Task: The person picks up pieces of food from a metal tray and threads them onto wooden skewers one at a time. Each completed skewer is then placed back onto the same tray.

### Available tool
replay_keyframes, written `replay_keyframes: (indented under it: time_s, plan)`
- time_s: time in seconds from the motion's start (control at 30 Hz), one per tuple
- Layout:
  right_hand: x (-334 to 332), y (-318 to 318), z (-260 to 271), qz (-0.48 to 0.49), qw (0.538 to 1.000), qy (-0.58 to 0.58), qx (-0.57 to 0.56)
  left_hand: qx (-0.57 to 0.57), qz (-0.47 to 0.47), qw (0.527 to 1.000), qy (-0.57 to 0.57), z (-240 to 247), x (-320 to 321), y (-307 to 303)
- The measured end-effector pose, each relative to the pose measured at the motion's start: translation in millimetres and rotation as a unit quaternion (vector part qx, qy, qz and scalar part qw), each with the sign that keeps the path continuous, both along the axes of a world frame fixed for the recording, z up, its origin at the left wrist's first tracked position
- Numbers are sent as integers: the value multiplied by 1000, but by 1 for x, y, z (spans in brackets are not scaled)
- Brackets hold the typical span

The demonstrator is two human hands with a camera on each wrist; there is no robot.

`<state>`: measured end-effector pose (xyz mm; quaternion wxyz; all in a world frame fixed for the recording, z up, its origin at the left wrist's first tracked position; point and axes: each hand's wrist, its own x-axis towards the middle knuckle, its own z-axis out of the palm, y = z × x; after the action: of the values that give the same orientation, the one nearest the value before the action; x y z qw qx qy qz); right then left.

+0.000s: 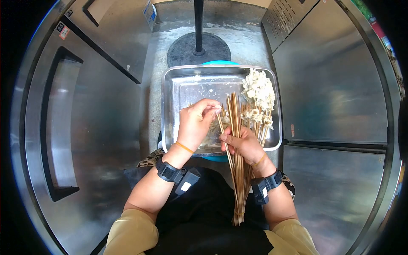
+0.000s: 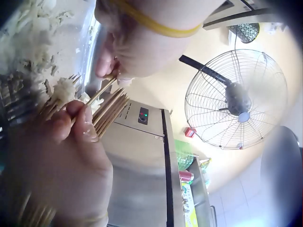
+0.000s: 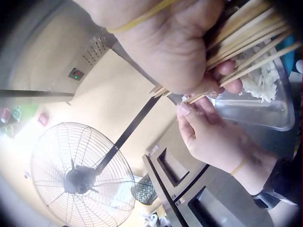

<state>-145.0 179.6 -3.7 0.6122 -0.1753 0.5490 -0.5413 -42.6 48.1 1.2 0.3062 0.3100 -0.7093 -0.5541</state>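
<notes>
The floor is pale grey and wet-looking, between metal cabinets on both sides, with a cream wall beyond; the left wrist view also shows a round wire fan. On the far left, a steel cabinet has a long black handle. Right of it, the metal tray sits in front of a black pole on a round base. A blue rim shows under the tray's far edge.

Over the left and middle of the tray, the left hand pinches a small white piece between thumb and fingers, at the upper end of a single stick. An orange band and a black strap are on that arm.

Just to the right, a thick bundle of sticks slants down toward the person's lap, its upper ends over the tray. The right hand has its fingers curled round the bundle, and its thumb and fingertips also hold the single stick lower down.

In the right part of the tray lie sticks with white food threaded near their tips, and beyond them a heap of white shreds. On the far right stands another steel cabinet.
</notes>
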Motion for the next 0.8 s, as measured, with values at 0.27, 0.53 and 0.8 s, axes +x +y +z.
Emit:
replay_keyframes:
  time_s: [0.27, 0.53, 0.8]
  plan:
    - [-2, 1, 1, 13, 1000, 14, -1, 42, -15, 999, -10, -4, 1, -4]
    - [-1, 1, 2, 30, 999, 5, -15, 138, -27, 990, -5, 0, 2, -13]
    - [1, 1, 3, 27, 999, 7, -18, 249, -24, 968, 12, -6, 3, -15]
